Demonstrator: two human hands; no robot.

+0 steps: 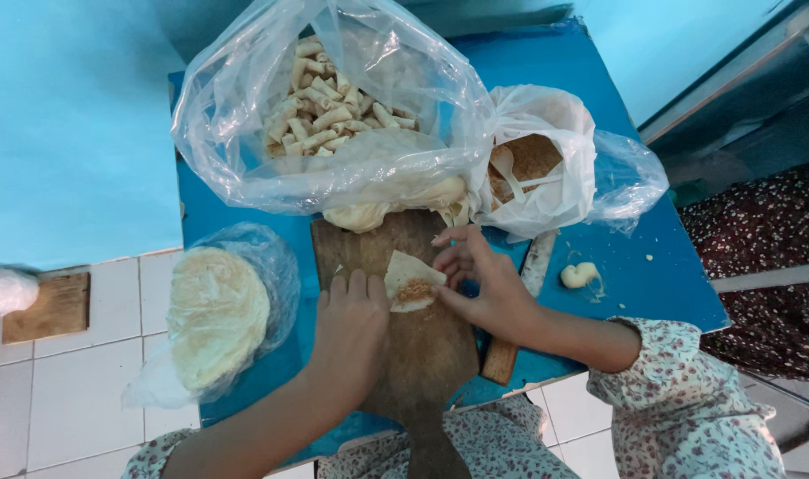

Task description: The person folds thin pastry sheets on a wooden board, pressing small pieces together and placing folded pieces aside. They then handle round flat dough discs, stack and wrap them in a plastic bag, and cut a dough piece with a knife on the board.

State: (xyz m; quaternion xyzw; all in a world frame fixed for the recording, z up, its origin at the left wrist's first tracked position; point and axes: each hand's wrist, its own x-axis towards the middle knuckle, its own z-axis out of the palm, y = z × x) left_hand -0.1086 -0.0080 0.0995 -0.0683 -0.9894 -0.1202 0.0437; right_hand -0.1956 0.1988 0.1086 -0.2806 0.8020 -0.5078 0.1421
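Observation:
A small thin pastry sheet (411, 276) with brown filling on it lies on a wooden cutting board (420, 341) over a blue table (635, 266). My left hand (349, 330) rests flat on the board and its fingertips touch the sheet's left edge. On the other side, my right hand (486, 286) pinches the sheet's right side with thumb and fingers, folding a corner over the filling.
A large clear bag of rolled pastries (329, 111) sits at the table's back. A white bag with brown filling (533, 164) is at its right. A stack of round sheets in plastic (216, 315) lies left. A dough lump (579, 274) and a knife (518, 306) lie right.

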